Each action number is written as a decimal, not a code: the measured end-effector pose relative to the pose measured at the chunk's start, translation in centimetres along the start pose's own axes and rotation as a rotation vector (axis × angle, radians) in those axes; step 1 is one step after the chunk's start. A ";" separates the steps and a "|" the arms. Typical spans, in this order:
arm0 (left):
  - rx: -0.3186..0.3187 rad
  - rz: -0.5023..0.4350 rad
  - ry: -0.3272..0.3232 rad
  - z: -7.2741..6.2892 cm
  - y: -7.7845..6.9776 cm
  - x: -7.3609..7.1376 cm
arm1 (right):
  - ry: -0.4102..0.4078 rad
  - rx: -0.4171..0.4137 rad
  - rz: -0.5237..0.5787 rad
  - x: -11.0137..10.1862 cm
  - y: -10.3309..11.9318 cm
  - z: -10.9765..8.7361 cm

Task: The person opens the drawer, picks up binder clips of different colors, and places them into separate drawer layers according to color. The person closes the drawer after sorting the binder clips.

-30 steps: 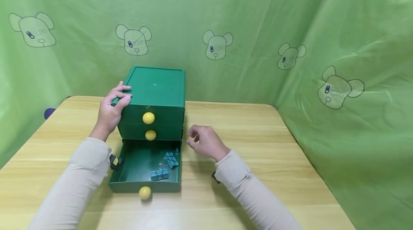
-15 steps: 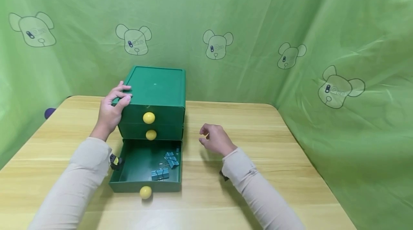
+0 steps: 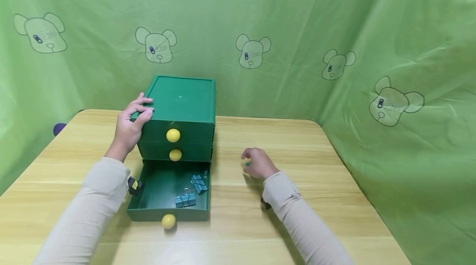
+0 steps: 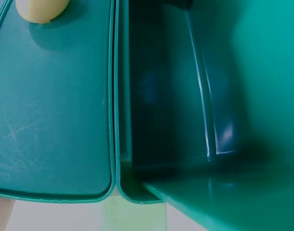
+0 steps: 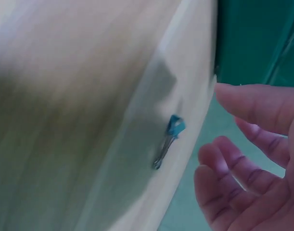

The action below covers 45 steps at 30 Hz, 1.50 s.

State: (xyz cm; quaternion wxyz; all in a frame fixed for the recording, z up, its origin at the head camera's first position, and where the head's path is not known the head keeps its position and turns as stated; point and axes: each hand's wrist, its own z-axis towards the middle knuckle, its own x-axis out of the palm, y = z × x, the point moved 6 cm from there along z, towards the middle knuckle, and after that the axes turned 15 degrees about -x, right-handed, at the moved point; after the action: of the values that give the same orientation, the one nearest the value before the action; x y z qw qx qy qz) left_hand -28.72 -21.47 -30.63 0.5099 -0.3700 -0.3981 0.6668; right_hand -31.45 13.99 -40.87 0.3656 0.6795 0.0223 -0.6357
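Observation:
A green drawer cabinet point(image 3: 182, 99) with yellow knobs stands on the table, its bottom drawer point(image 3: 156, 192) pulled out. Two teal binder clips, one nearer the front point(image 3: 185, 201) and one behind it point(image 3: 198, 185), lie in that drawer, with a smaller one at its back right. My left hand point(image 3: 128, 126) rests on the cabinet's upper left edge, fingertips and thumb on the top. Right of the cabinet, my right hand point(image 3: 260, 163) hovers low, fingers loosely bent and holding nothing. A small teal binder clip point(image 5: 173, 129) lies on the table near its fingertips in the right wrist view.
The wooden table point(image 3: 305, 203) extends right of the cabinet. Green cloth point(image 3: 208, 5) printed with bear heads hangs behind and at the sides. A purple round thing point(image 3: 58, 128) shows past the table's left edge.
My right hand has moved right, away from the cabinet's side, and the small clip on the table now shows by its fingers. The left hand stays on the cabinet.

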 end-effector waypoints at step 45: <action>-0.015 0.005 -0.003 -0.1 0.1 0.0 | 0.074 0.041 -0.027 1.3 -2.6 -0.9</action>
State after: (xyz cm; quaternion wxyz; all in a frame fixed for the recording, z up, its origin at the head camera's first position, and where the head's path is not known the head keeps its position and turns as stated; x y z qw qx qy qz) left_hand -28.69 -21.48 -30.76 0.5047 -0.3738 -0.4030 0.6657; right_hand -31.74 15.75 -43.33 0.3419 0.7095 0.0319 -0.6153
